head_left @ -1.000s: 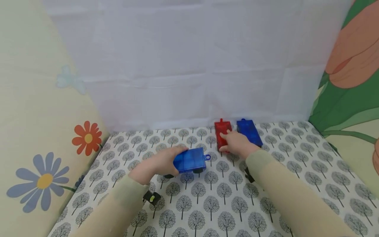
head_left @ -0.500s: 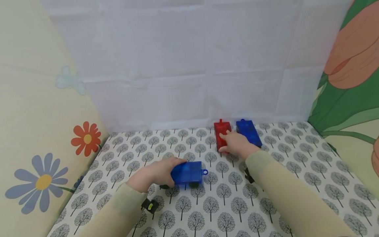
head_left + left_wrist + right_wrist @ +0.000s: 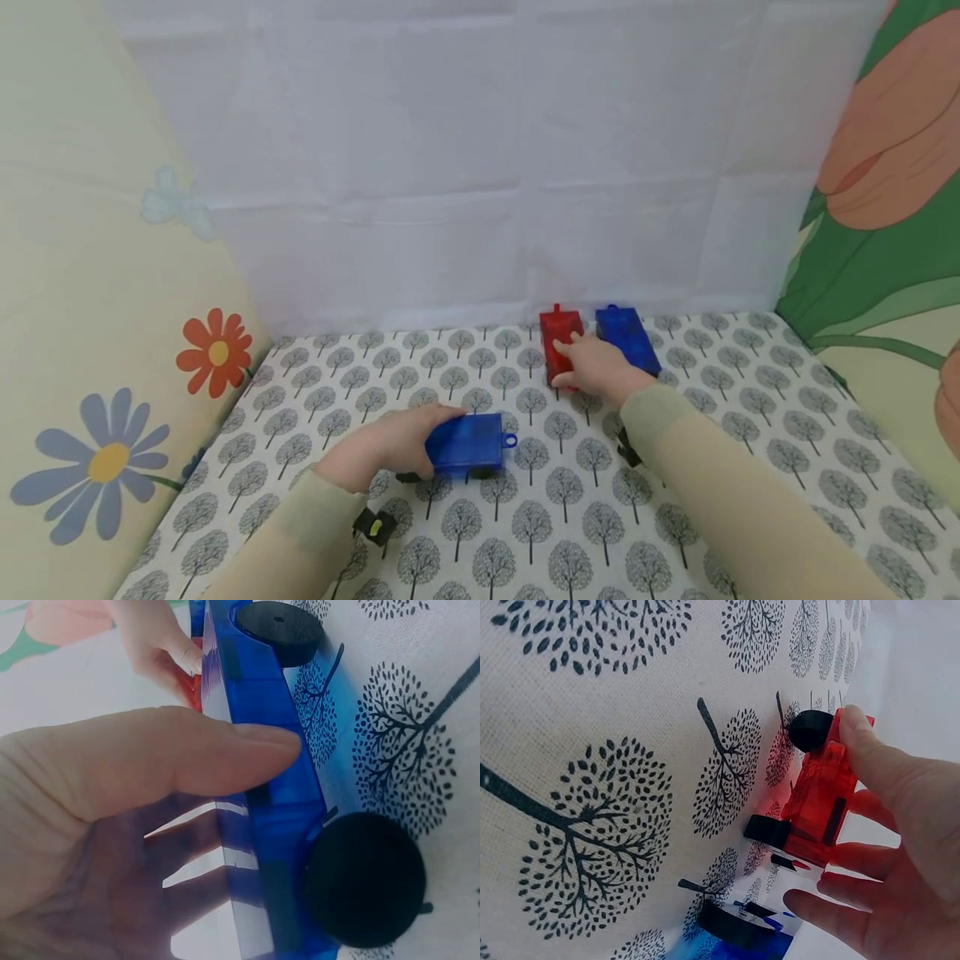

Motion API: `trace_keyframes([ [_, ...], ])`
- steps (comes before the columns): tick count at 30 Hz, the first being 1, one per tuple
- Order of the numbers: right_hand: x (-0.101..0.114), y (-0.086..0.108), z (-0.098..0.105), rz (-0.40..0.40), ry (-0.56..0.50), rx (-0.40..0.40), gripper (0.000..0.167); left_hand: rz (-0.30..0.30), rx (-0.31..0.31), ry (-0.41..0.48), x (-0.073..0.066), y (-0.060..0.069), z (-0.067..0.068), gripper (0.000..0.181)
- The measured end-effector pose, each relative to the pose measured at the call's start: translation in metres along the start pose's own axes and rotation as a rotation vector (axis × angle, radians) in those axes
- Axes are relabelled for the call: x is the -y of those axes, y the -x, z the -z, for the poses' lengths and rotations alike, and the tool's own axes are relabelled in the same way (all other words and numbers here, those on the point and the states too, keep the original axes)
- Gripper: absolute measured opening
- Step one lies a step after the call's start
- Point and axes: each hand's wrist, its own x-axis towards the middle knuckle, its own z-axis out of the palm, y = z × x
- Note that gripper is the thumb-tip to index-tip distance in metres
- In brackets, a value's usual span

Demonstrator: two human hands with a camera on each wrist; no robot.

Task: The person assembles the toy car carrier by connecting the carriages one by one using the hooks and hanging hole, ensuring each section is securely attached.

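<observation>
A translucent blue toy wagon [image 3: 472,437] with black wheels and a ring hitch on its right end stands front of centre. My left hand [image 3: 397,442] grips its left end; in the left wrist view the thumb lies along the near side and the fingers reach to the far side. Further back, my right hand [image 3: 597,367] holds a red toy wagon [image 3: 557,329] with its hitch toward the back. The right wrist view shows the thumb on one side of the red wagon [image 3: 817,799] and fingers on the other. Both wagons' wheels are at or close to the cloth.
A second blue wagon [image 3: 628,337] stands just right of the red one, partly behind the right hand. Tree-print cloth [image 3: 495,517] covers the table. A white sheet [image 3: 420,167] hangs at the back, with flower-printed panels [image 3: 112,333] at the sides.
My left hand has brought its blue wagon down and toward me, slightly leftward. The right hand stays on the red wagon, and the second blue wagon has not moved.
</observation>
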Motion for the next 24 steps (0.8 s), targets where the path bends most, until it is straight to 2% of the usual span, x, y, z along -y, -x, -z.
trace_keyframes([
  [7,0.000,-0.001,-0.001,-0.004,-0.004,-0.008,0.078,0.004,0.002,-0.002,0.003,-0.001,-0.001,0.098],
  [13,0.000,-0.003,-0.003,0.003,-0.005,-0.006,0.079,-0.015,0.020,-0.047,0.004,0.000,-0.002,0.102],
  [16,-0.001,-0.002,-0.003,0.001,-0.004,0.001,0.079,-0.046,-0.008,-0.043,0.002,0.000,-0.004,0.105],
  [21,-0.002,-0.001,-0.001,-0.005,0.002,-0.005,0.079,-0.100,-0.108,0.023,-0.004,-0.004,-0.011,0.097],
  [24,-0.002,0.000,-0.001,-0.005,-0.003,-0.012,0.079,-0.087,-0.128,0.063,-0.004,-0.006,-0.016,0.089],
])
